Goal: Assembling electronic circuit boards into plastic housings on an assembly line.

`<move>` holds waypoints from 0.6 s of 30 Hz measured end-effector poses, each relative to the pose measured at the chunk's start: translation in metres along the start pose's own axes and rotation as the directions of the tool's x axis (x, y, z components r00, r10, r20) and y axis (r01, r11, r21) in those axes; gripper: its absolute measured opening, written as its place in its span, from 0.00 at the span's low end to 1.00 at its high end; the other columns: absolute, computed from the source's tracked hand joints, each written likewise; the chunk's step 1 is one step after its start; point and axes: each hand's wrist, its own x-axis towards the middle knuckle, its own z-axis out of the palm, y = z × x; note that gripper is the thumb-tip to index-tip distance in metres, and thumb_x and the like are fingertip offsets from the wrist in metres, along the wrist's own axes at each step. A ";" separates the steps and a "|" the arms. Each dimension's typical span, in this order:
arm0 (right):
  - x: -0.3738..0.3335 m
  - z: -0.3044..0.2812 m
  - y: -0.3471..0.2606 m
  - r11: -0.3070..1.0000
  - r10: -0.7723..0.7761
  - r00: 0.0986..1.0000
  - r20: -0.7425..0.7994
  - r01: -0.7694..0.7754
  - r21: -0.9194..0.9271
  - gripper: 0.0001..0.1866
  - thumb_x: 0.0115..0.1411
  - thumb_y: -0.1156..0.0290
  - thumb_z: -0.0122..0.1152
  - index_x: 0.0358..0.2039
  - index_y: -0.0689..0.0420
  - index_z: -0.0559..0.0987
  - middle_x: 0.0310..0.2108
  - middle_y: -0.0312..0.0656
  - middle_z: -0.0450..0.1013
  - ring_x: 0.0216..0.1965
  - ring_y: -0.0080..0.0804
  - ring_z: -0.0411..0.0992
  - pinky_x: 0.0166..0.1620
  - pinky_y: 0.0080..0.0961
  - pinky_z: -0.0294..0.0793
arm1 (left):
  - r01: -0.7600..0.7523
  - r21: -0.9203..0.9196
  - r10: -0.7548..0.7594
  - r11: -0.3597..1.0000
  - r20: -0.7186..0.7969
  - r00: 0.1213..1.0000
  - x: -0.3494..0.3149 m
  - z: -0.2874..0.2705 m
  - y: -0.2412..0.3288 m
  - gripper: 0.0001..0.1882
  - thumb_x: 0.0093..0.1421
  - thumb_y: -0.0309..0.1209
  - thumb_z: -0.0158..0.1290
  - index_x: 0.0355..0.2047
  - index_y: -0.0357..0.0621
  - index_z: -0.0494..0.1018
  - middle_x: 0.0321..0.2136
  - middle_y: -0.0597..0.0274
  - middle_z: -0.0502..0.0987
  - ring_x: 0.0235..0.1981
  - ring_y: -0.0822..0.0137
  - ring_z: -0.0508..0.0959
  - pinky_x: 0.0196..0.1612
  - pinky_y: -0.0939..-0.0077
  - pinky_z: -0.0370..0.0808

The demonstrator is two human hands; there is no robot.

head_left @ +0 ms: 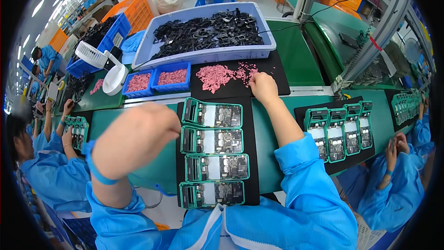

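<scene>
My right hand [264, 86] reaches out to the black mat, its fingers pinched together at the edge of scattered small pink pieces [243, 71]. Whatever is between those fingertips is hidden. A larger heap of pink pieces [214, 78] lies just left of them. My left hand [150, 132], somewhat blurred, is raised with curled fingers beside the upper left of a column of several green device housings [213, 140]. Each housing lies open, with circuit boards and a pale strip inside. The contents of the left fingers cannot be seen. A blue wrist band [99, 169] circles my left wrist.
Two small blue bins [172, 77] of pink pieces stand left of the heap. Behind them is a large tub [203, 55] of black plastic parts, with a white fan [114, 79] at its left. More green housings [336, 134] lie at the right. Co-workers sit on both sides.
</scene>
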 end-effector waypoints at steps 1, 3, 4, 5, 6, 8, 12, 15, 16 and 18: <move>0.003 0.004 0.003 1.000 0.007 1.000 0.005 -0.007 -0.004 0.03 0.50 0.75 0.59 0.26 0.59 0.79 0.31 0.51 0.76 0.36 0.49 0.76 0.41 0.42 0.76 | 0.017 0.054 -0.014 0.998 -0.051 0.999 0.011 -0.006 -0.003 0.04 0.49 0.25 0.56 0.25 0.40 0.72 0.23 0.54 0.73 0.30 0.51 0.75 0.34 0.61 0.73; 0.007 0.008 0.004 0.974 -0.100 0.995 -0.026 0.092 -0.205 0.07 0.49 0.78 0.56 0.30 0.62 0.78 0.34 0.53 0.75 0.37 0.50 0.76 0.40 0.41 0.77 | -0.064 0.067 0.070 0.996 -0.090 0.994 0.052 -0.001 -0.021 0.04 0.51 0.27 0.54 0.24 0.39 0.73 0.24 0.52 0.74 0.31 0.50 0.76 0.36 0.59 0.73; 0.007 0.008 0.000 0.974 -0.105 0.994 -0.020 0.099 -0.203 0.07 0.49 0.78 0.56 0.30 0.62 0.78 0.34 0.53 0.75 0.37 0.50 0.76 0.40 0.41 0.77 | -0.102 0.060 0.107 0.993 -0.093 0.990 0.077 0.012 -0.035 0.05 0.52 0.28 0.53 0.24 0.39 0.73 0.26 0.51 0.75 0.31 0.50 0.76 0.36 0.59 0.73; 0.008 0.006 -0.003 0.966 -0.115 0.993 -0.013 0.108 -0.234 0.08 0.49 0.78 0.55 0.32 0.63 0.76 0.35 0.54 0.75 0.37 0.50 0.76 0.39 0.41 0.76 | -0.160 0.047 0.163 0.986 -0.080 0.983 0.103 0.030 -0.051 0.06 0.53 0.29 0.53 0.24 0.39 0.74 0.26 0.50 0.75 0.32 0.50 0.76 0.37 0.58 0.73; 0.008 0.005 -0.006 0.957 -0.126 0.992 -0.006 0.120 -0.263 0.10 0.49 0.78 0.54 0.33 0.65 0.75 0.35 0.54 0.74 0.37 0.51 0.76 0.39 0.41 0.76 | -0.215 0.036 0.217 0.976 -0.068 0.974 0.129 0.051 -0.067 0.07 0.53 0.30 0.52 0.25 0.39 0.75 0.27 0.49 0.76 0.33 0.50 0.77 0.38 0.58 0.73; 0.002 0.008 -0.006 0.964 -0.108 0.993 -0.042 0.094 -0.248 0.09 0.49 0.77 0.54 0.33 0.65 0.74 0.35 0.54 0.74 0.36 0.50 0.75 0.39 0.41 0.76 | -0.108 -0.039 0.108 0.993 -0.015 0.994 0.171 0.095 -0.090 0.06 0.52 0.30 0.54 0.28 0.43 0.78 0.28 0.51 0.78 0.35 0.51 0.78 0.40 0.60 0.74; -0.024 0.007 -0.009 0.978 -0.089 0.989 -0.121 0.064 -0.199 0.07 0.52 0.75 0.53 0.31 0.64 0.71 0.32 0.54 0.72 0.32 0.51 0.74 0.37 0.42 0.75 | -0.137 0.010 0.137 0.991 -0.033 0.990 0.222 0.179 -0.124 0.06 0.51 0.30 0.56 0.29 0.43 0.78 0.31 0.53 0.78 0.36 0.53 0.78 0.42 0.62 0.75; -0.048 0.000 -0.014 0.998 -0.010 0.997 -0.080 0.005 -0.061 0.06 0.54 0.75 0.53 0.31 0.64 0.70 0.30 0.54 0.72 0.33 0.52 0.73 0.38 0.43 0.73 | -0.112 -0.008 0.113 0.994 0.015 0.994 0.240 0.200 -0.132 0.05 0.50 0.30 0.56 0.27 0.43 0.78 0.31 0.53 0.78 0.36 0.53 0.78 0.41 0.62 0.75; -0.057 -0.007 -0.020 1.000 -0.005 0.998 -0.067 0.005 -0.003 0.05 0.56 0.75 0.53 0.31 0.63 0.70 0.30 0.54 0.71 0.34 0.52 0.72 0.39 0.44 0.72 | -0.075 0.018 0.074 0.997 0.052 0.996 0.242 0.205 -0.135 0.05 0.50 0.29 0.57 0.27 0.43 0.77 0.31 0.53 0.79 0.36 0.53 0.79 0.41 0.62 0.75; -0.073 -0.006 -0.020 0.999 -0.008 0.997 -0.076 0.011 0.033 0.04 0.57 0.75 0.53 0.31 0.62 0.70 0.30 0.53 0.71 0.34 0.52 0.72 0.38 0.44 0.72 | -0.075 0.029 0.072 0.997 0.089 0.993 0.249 0.205 -0.133 0.04 0.49 0.29 0.57 0.25 0.43 0.77 0.30 0.54 0.79 0.35 0.53 0.79 0.39 0.62 0.75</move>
